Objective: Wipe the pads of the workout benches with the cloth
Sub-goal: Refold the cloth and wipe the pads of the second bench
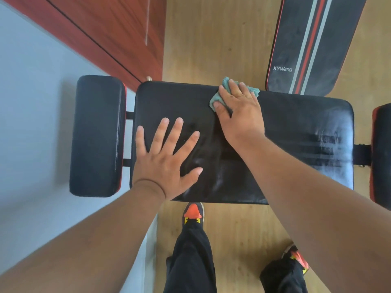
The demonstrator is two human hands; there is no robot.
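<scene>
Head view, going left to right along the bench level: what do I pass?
Small end pad → left hand flat on the main pad → right hand pressing the cloth → red-edged pad at the frame edge.

Single head-worn view, looking steeply down, close over bench pad (296, 127), floor (232, 229) below

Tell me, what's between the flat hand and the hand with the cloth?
Head view: only bare black bench pad between left hand and right hand.

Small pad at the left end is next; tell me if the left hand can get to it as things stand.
Probably yes: the left hand lies flat on the main pad, empty, and the small pad sits just beyond a narrow gap with nothing between them.
</scene>
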